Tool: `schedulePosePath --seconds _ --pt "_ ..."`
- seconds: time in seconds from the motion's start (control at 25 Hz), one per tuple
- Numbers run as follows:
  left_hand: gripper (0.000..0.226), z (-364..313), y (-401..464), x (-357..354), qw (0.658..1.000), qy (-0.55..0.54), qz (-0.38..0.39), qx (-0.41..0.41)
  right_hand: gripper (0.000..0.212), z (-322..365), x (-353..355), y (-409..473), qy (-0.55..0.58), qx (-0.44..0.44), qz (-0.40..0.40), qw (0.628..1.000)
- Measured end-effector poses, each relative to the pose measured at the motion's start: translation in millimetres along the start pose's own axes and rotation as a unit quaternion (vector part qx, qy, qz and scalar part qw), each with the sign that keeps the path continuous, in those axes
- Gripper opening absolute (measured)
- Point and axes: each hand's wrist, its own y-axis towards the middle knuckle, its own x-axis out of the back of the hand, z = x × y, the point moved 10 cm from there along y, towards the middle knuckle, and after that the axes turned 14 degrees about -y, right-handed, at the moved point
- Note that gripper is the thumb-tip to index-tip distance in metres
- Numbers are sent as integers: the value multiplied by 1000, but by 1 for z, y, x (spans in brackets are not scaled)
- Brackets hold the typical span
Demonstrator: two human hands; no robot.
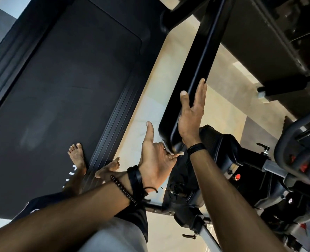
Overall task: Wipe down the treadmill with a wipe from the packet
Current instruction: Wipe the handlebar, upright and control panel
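Note:
The treadmill's black belt (68,88) fills the left of the view, and its black handrail (203,57) runs up the middle right. My right hand (190,113) holds the rail near its lower end, thumb on one side and straight fingers along the other. My left hand (156,160) pinches a small white wipe (169,150) in curled fingers and presses it against the underside of the rail's rounded end, thumb sticking up. Most of the wipe is hidden by the rail and my fingers. No packet is in view.
My bare feet (77,157) stand on the belt and its ribbed side rail (117,113). Pale tiled floor (150,106) lies between treadmill and rail. An exercise bike (295,160) with a black seat (216,140) and metal frame crowds the right.

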Motion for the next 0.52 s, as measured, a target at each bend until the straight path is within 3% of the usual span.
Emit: schedulePosePath --seconds 0.12,0.2,0.28,0.36,0.52 --pt "94 -15 -5 -1 998 55 -1 -43 67 -2 1 -1 0 -2 -2 1000" --pt "104 -29 -5 -2 993 75 43 -80 67 -1 1 -3 0 -3 -1 1000" --pt "116 -35 2 -1 977 168 77 -109 67 2 2 -4 4 -1 0 1000" --pt "109 -27 1 -5 967 228 58 -101 67 1 3 -3 3 -5 1 1000" --pt "108 -9 -13 -2 964 243 84 -72 68 -1 1 -3 -1 -5 0 1000"
